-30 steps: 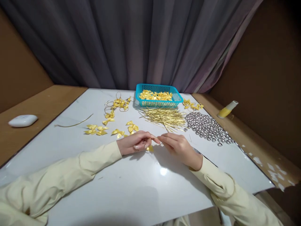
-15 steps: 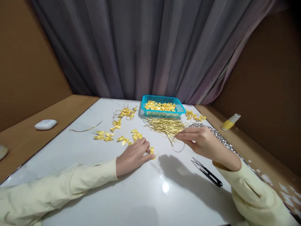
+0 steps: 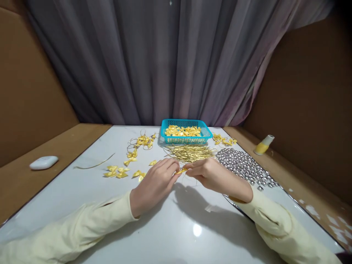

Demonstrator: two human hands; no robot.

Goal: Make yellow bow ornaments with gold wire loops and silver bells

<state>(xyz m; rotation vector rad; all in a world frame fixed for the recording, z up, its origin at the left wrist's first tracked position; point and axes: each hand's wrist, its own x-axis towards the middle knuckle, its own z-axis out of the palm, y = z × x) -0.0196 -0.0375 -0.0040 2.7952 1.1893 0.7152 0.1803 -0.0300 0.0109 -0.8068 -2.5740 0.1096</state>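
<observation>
My left hand [image 3: 156, 181] and my right hand [image 3: 210, 173] meet at the middle of the white table [image 3: 176, 223]. Between their fingertips they pinch a small yellow ribbon bow [image 3: 181, 171]. A thin gold wire loop [image 3: 192, 180] hangs under my right fingers. Just behind the hands lies a pile of gold wires [image 3: 191, 152]. Loose yellow bows [image 3: 117, 172] lie left of my left hand.
A turquoise basket [image 3: 186, 131] of yellow bows stands at the back. Silver beads [image 3: 246, 167] spread to the right. More bows with wire loops [image 3: 143, 141] lie at the back left, others [image 3: 224, 139] right of the basket. A white case [image 3: 44, 162] and a yellow-white bottle [image 3: 263, 145] rest on the wooden ledges.
My right hand came back from the wire pile with a gold wire and joined my left hand at the bow. The scissors seen earlier are now hidden under my right arm.
</observation>
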